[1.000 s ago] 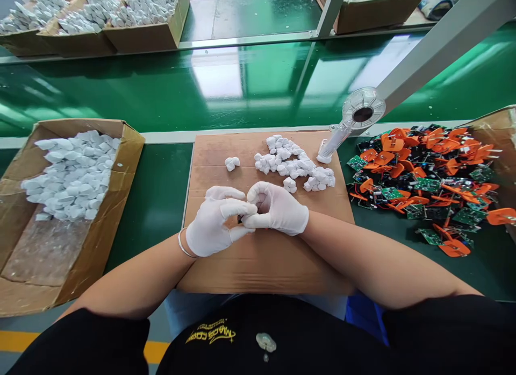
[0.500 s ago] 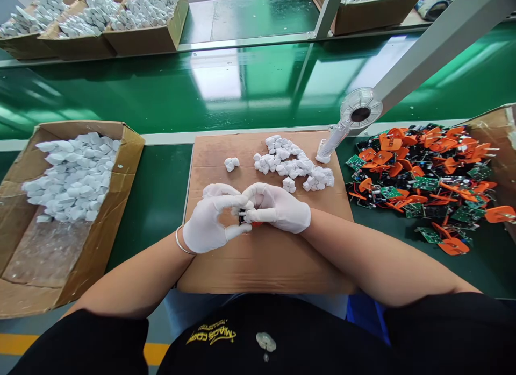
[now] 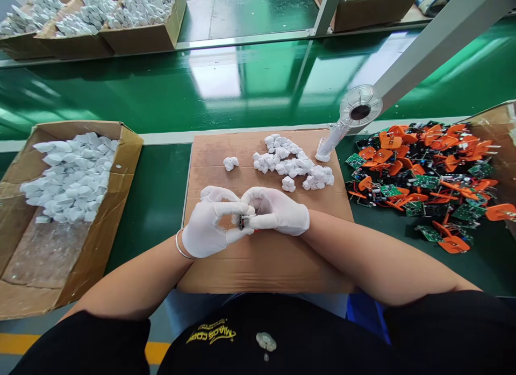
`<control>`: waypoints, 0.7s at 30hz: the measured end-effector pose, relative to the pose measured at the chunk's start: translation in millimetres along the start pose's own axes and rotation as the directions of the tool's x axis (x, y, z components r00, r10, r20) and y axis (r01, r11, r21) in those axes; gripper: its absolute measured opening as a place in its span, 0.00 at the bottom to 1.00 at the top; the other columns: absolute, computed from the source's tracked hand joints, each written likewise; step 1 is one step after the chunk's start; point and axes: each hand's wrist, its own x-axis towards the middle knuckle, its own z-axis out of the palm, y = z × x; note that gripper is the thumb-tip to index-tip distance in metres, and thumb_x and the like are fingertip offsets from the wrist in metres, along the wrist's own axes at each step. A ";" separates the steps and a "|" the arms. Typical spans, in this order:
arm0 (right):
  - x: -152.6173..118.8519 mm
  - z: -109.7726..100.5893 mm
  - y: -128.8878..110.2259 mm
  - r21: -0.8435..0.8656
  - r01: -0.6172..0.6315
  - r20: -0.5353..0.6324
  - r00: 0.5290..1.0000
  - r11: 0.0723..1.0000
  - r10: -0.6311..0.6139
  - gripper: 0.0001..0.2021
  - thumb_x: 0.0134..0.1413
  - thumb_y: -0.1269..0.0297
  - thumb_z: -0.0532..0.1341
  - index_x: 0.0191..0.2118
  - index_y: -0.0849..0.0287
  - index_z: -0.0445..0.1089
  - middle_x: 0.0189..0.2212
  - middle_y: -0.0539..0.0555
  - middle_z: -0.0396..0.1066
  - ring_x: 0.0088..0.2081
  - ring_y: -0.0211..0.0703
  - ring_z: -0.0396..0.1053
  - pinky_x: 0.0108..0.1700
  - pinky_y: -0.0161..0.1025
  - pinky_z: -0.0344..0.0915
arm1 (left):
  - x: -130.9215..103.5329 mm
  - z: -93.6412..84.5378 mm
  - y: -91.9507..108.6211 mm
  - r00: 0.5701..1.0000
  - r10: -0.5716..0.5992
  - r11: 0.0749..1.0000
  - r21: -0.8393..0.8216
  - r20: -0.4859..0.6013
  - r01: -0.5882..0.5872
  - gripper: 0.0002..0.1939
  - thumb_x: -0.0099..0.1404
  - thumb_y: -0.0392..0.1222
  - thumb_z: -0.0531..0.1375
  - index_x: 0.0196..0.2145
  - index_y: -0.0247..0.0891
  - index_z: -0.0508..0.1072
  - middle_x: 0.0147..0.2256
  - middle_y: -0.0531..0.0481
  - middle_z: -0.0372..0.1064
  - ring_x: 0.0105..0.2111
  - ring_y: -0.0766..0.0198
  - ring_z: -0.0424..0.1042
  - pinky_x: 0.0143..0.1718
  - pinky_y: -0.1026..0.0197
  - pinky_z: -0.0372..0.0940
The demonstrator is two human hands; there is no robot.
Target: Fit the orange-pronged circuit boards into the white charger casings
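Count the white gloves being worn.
2: one on the left hand, one on the right hand, meeting at a small dark part above the cardboard sheet.

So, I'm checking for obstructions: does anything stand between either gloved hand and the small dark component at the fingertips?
Nothing visible does: the gloved left hand and right hand meet at the small dark component, their fingers partly hiding it. The white clusters lie beyond the hands on the cardboard sheet.

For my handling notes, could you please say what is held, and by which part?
The left hand and right hand pinch a small dark component; their fingers partly hide it, so the gripped part cannot be told.
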 end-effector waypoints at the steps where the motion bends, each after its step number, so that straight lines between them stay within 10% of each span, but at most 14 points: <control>1: -0.2 -0.7 -0.9 0.011 -0.005 0.001 1.000 1.000 0.005 0.18 0.45 0.63 0.75 0.38 0.60 0.68 0.35 0.53 0.78 0.30 0.37 0.72 0.35 0.37 0.70 | 0.1 -0.4 0.2 1.000 0.008 1.000 -0.019 0.000 -0.008 0.17 0.56 0.43 0.74 0.42 0.49 0.76 0.35 0.54 0.76 0.37 0.61 0.76 0.42 0.53 0.63; 21: 0.7 -3.7 -0.2 0.051 0.014 -0.010 1.000 0.999 -0.013 0.18 0.46 0.62 0.75 0.37 0.61 0.67 0.32 0.52 0.77 0.29 0.37 0.71 0.32 0.35 0.67 | 1.7 0.3 -2.9 0.995 0.087 0.996 0.025 -0.046 -0.086 0.17 0.59 0.43 0.72 0.44 0.48 0.74 0.38 0.55 0.78 0.38 0.63 0.77 0.43 0.54 0.61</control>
